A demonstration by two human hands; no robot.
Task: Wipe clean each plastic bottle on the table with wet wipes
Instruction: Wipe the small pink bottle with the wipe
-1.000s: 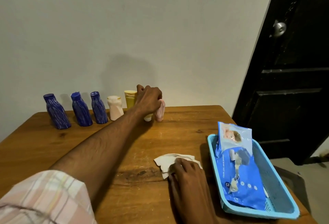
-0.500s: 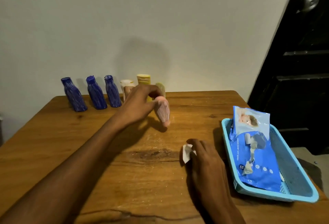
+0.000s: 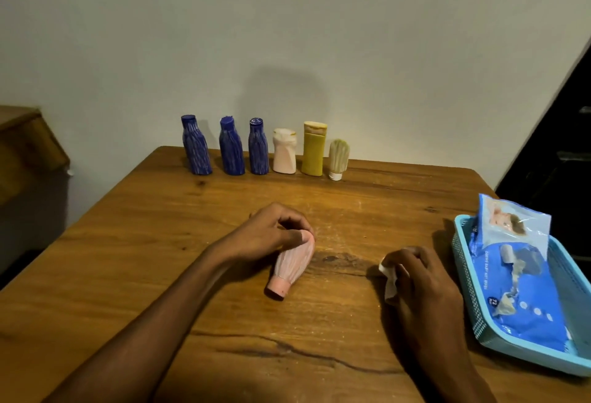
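Observation:
My left hand (image 3: 271, 233) grips a pink ribbed bottle (image 3: 291, 266) by its base, cap pointing toward me, just above the middle of the wooden table (image 3: 128, 258). To its right, my right hand (image 3: 419, 274) rests on the table with a crumpled white wet wipe (image 3: 389, 284) in its fingers. Along the far edge stand three blue bottles (image 3: 231, 148), a pale pink bottle (image 3: 284, 154), a yellow bottle (image 3: 314, 150) and a small pale green bottle (image 3: 338, 159) standing on its cap.
A light blue plastic basket (image 3: 465, 278) at the table's right edge holds a blue pack of wet wipes (image 3: 515, 271). A dark door (image 3: 563, 146) is behind it. A wooden piece of furniture (image 3: 28, 146) stands at the left. A grey wall backs the table.
My left hand took the pink bottle from the back row and brought it toward me to the table's middle. My right hand gathered up the wipe. The view shifted left.

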